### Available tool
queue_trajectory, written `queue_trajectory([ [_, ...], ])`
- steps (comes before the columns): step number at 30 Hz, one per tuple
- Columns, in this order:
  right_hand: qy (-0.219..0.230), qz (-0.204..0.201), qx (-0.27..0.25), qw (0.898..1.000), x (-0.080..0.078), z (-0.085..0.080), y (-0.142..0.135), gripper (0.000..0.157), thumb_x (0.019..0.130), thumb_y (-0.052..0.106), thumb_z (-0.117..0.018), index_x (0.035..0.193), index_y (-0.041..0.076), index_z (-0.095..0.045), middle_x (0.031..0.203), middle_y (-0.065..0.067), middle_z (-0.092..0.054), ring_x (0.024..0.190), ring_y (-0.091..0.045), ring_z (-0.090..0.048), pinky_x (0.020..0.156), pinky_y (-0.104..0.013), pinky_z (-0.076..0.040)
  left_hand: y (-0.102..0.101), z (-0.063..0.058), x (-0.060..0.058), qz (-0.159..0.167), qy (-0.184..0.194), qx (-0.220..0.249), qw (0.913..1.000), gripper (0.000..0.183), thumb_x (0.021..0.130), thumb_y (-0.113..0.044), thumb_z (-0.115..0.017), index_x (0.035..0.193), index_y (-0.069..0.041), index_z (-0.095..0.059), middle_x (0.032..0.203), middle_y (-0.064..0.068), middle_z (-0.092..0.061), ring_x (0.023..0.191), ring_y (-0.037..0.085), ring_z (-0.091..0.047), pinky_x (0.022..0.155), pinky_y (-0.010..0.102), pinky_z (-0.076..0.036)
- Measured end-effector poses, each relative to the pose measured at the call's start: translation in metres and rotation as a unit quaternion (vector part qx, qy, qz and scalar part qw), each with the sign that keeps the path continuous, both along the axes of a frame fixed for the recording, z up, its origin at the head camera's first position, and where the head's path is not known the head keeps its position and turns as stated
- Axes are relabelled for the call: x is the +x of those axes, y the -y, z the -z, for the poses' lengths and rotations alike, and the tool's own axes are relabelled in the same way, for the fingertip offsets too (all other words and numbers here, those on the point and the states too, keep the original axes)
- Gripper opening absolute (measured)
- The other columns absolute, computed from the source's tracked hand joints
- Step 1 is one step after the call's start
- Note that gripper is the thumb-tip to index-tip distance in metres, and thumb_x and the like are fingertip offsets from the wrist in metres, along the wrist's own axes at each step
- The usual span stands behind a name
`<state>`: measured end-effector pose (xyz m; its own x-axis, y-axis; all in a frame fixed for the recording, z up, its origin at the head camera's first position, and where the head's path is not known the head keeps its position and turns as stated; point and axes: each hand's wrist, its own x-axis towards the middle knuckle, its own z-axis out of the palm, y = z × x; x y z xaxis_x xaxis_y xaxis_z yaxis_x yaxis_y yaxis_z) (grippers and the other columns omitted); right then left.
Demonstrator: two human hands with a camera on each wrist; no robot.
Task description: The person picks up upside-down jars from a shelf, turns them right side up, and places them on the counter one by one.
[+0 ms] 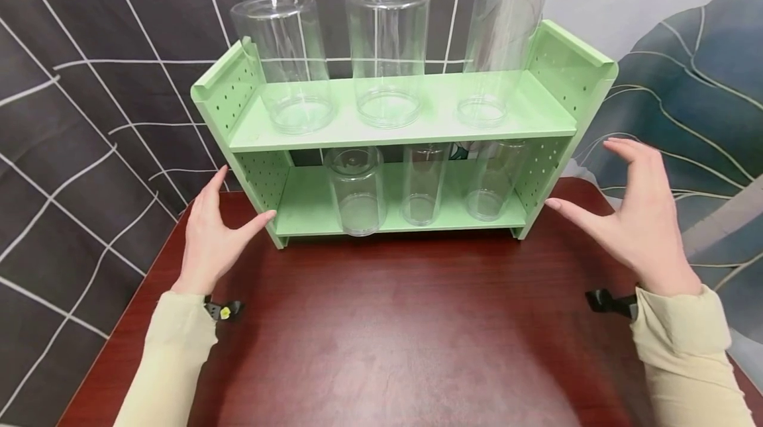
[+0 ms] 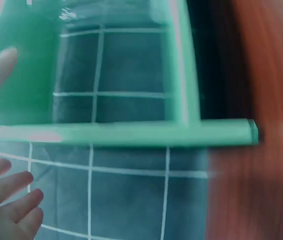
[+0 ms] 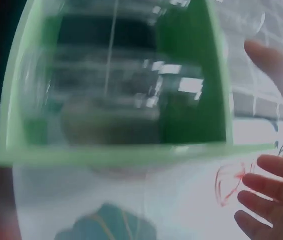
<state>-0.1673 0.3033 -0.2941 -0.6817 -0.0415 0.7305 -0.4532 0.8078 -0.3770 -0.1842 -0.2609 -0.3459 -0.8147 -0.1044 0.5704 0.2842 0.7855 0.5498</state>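
A light green two-tier rack (image 1: 575,73) with perforated side panels stands on the table. Its upper tier bears three clear cylinders: a wide one (image 1: 292,56) at left, another wide one (image 1: 387,49) in the middle, and a taller one (image 1: 507,30) at right. Three smaller clear cylinders stand below, among them a squat one (image 1: 356,189) and a narrow one (image 1: 424,182). My left hand (image 1: 208,235) is spread beside the rack's left panel, thumb overlapping its front edge. To the right, my right hand (image 1: 646,222) is held wide, thumb tip close to the right panel. Both hold nothing.
The dark red wooden table (image 1: 405,334) extends in front of the rack. Behind and to the left hangs a dark cloth with a white grid (image 1: 161,23). A pale backdrop with blue leaf shapes (image 1: 709,83) is on the right. Black straps circle both wrists.
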Motion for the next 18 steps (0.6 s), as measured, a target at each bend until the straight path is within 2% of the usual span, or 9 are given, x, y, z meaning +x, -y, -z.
queue_trajectory([
  [3, -0.02, -0.003, -0.02, 1.0, 0.004, -0.002, 0.016, 0.096, 0.051, 0.019, -0.091, 0.135, 0.01, -0.046, 0.131, -0.009, -0.046, 0.118, -0.026, -0.042, 0.1, -0.03, -0.033, -0.009, -0.002, -0.006, 0.008, -0.046, 0.05, 0.9976, 0.091, 0.068, -0.04, -0.082, 0.144, -0.028, -0.034, 0.138, -0.008, -0.043, 0.125, 0.012, -0.039, 0.103, 0.035, -0.033],
  [6, -0.014, -0.007, -0.056, 0.998, 0.006, 0.001, 0.033, 0.088, 0.057, 0.017, -0.09, 0.135, 0.013, -0.048, 0.128, -0.008, -0.05, 0.112, -0.027, -0.048, 0.095, -0.022, -0.036, -0.028, -0.014, -0.002, 0.027, -0.086, 0.115, 0.9893, 0.081, 0.071, -0.024, -0.083, 0.14, -0.017, -0.041, 0.13, 0.003, -0.052, 0.117, 0.017, -0.048, 0.099, 0.034, -0.038],
  [9, 0.009, -0.013, -0.081, 0.997, 0.005, 0.012, 0.049, 0.086, 0.062, 0.019, -0.088, 0.137, 0.019, -0.046, 0.129, -0.004, -0.051, 0.113, -0.025, -0.05, 0.093, -0.019, -0.037, -0.046, -0.023, 0.002, 0.033, -0.103, 0.175, 0.9786, 0.072, 0.072, -0.013, -0.082, 0.135, -0.007, -0.046, 0.123, 0.014, -0.055, 0.11, 0.025, -0.053, 0.095, 0.037, -0.043],
  [10, 0.022, -0.014, -0.087, 0.996, 0.004, 0.016, 0.054, 0.088, 0.063, 0.02, -0.088, 0.139, 0.021, -0.044, 0.131, -0.003, -0.049, 0.114, -0.024, -0.05, 0.094, -0.021, -0.038, -0.051, -0.026, 0.004, 0.032, -0.107, 0.193, 0.9749, 0.07, 0.072, -0.009, -0.081, 0.133, -0.003, -0.047, 0.122, 0.017, -0.055, 0.108, 0.027, -0.054, 0.093, 0.038, -0.045],
  [13, 0.068, -0.015, -0.094, 0.993, 0.0, 0.033, 0.067, 0.094, 0.067, 0.029, -0.085, 0.145, 0.024, -0.033, 0.138, -0.003, -0.042, 0.12, -0.025, -0.045, 0.098, -0.033, -0.037, -0.055, -0.024, 0.0, 0.017, -0.121, 0.23, 0.9654, 0.062, 0.075, -0.011, -0.079, 0.129, -0.003, -0.05, 0.119, 0.016, -0.057, 0.104, 0.029, -0.057, 0.088, 0.036, -0.048],
  [15, 0.104, -0.011, -0.096, 0.99, -0.002, 0.042, 0.074, 0.1, 0.07, 0.034, -0.082, 0.149, 0.023, -0.023, 0.145, -0.002, -0.034, 0.125, -0.026, -0.04, 0.101, -0.043, -0.035, -0.057, -0.024, -0.004, 0.008, -0.135, 0.251, 0.9586, 0.056, 0.078, -0.011, -0.077, 0.127, -0.002, -0.052, 0.116, 0.016, -0.058, 0.101, 0.03, -0.059, 0.085, 0.033, -0.05],
  [18, 0.14, -0.003, -0.103, 0.985, -0.007, 0.052, 0.082, 0.105, 0.072, 0.041, -0.079, 0.151, 0.02, -0.012, 0.151, 0.0, -0.022, 0.131, -0.026, -0.032, 0.104, -0.048, -0.03, -0.057, -0.023, -0.01, -0.016, -0.151, 0.276, 0.9491, 0.044, 0.08, -0.011, -0.074, 0.12, -0.001, -0.058, 0.111, 0.014, -0.062, 0.095, 0.028, -0.062, 0.078, 0.027, -0.052],
])
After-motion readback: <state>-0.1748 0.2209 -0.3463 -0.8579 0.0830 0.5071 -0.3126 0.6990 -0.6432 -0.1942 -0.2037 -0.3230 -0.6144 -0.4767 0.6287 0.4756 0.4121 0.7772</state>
